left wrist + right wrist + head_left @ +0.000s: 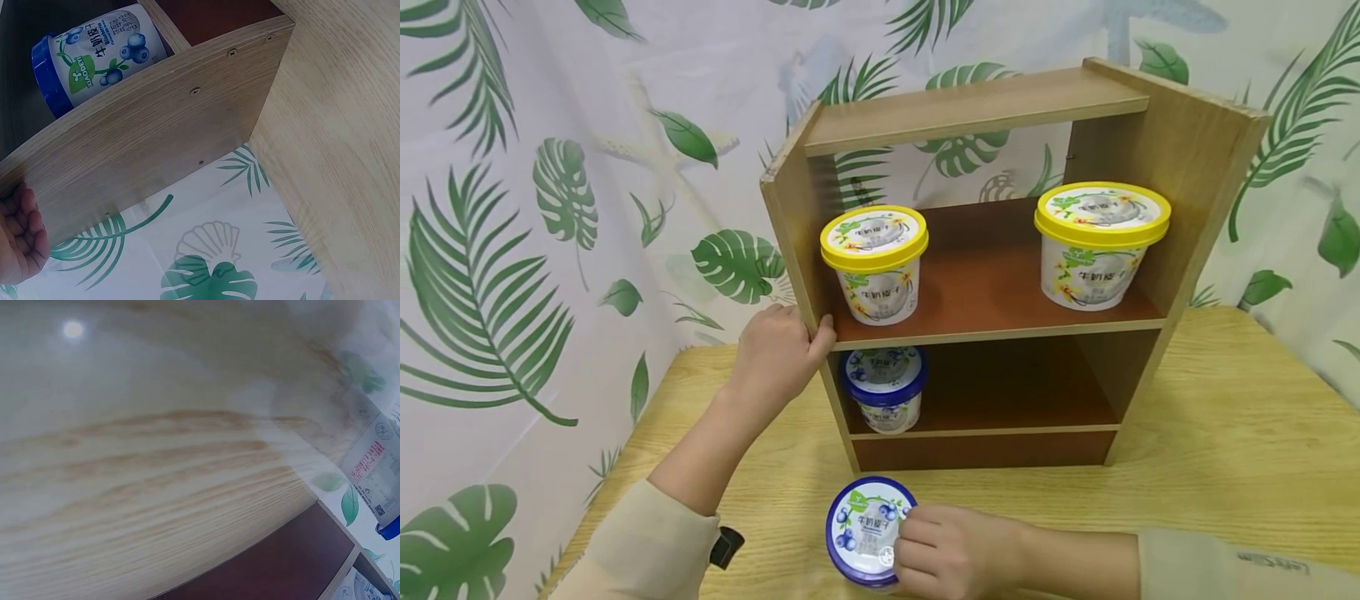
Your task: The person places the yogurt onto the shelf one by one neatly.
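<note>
My left hand (778, 354) grips the left side panel of a wooden shelf unit (977, 108), thumb at the front edge; in the left wrist view its curled fingers (28, 228) lie against the panel's outer face. Low in the head view, my right hand (951, 552) holds the right side of a blue-lidded tub (868, 533) with blueberries printed on it, in front of the unit. Part of this tub (375, 469) shows at the right wrist view's edge. Another blue-lidded tub (891, 412) stands at the left of the lower shelf.
On the upper shelf stand two yellow-lidded tubs, one at the left (880, 296) and one at the right (1090, 275). The unit rests on a wood-grain table (1247, 417). A leaf-patterned cloth (617, 208) hangs behind and to the left.
</note>
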The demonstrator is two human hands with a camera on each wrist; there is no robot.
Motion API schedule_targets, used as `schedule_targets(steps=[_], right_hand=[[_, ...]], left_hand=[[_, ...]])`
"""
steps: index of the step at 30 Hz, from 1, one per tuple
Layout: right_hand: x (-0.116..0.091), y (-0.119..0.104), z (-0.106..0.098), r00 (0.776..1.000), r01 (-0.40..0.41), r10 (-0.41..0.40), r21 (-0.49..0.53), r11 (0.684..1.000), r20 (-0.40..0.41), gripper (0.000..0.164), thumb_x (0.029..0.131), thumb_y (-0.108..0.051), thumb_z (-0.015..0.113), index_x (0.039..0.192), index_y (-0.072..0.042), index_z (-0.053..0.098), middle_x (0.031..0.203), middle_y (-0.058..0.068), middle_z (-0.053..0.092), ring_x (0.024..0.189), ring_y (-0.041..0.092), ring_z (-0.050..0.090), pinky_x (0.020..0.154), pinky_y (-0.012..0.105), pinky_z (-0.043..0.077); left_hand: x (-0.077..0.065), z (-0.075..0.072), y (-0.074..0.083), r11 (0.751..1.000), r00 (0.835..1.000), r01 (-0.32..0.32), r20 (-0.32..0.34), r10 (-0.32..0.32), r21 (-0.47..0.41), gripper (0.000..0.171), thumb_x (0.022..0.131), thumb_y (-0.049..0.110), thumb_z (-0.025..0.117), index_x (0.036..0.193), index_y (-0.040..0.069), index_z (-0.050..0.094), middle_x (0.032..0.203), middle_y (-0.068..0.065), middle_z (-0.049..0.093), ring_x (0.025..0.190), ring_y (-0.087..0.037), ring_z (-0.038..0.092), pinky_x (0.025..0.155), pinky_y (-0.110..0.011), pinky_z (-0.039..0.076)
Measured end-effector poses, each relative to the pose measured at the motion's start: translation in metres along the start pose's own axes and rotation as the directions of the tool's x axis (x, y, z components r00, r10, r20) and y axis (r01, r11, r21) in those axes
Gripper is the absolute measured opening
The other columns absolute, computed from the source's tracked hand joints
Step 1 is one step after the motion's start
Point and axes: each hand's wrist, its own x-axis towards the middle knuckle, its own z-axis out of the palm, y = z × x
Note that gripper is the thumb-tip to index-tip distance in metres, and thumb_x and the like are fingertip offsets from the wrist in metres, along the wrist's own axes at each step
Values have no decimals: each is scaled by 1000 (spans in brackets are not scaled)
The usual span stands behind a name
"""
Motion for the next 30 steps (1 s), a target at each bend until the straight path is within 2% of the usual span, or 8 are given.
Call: schedule_targets(steps=[5, 21, 30], right_hand=[[-3, -1, -2, 1000, -8, 8, 11, 1000, -5, 21, 97, -22, 50, 78, -15, 56, 77, -6, 52, 69, 9, 48, 66, 21, 44], [-16, -8, -13, 997, -56, 56, 1, 998, 47, 18, 96, -25, 52, 81, -15, 59, 79, -6, 54, 71, 10, 50, 68, 22, 46], [-20, -8, -23, 997, -58, 58, -7, 998, 50, 20, 97, -20, 49, 80, -14, 58, 78, -5, 53, 70, 11, 50, 67, 23, 46]], left_hand=[[0, -1, 1, 1000, 1000, 8, 2, -8, -4, 44, 91, 24, 50, 51, 9, 43, 48, -2, 42, 53, -23, 49, 50, -33, 41], [0, 1, 2, 1000, 1000, 8, 2, -8, 5, 46, 92, 24, 49, 49, 9, 42, 48, -2, 41, 53, -23, 49, 50, -34, 41], [0, 1, 2, 1000, 1000, -1, -13, 1, 8, 43, 92, 24, 49, 52, 7, 48, 50, -5, 51, 54, -24, 51, 51, -34, 42]])
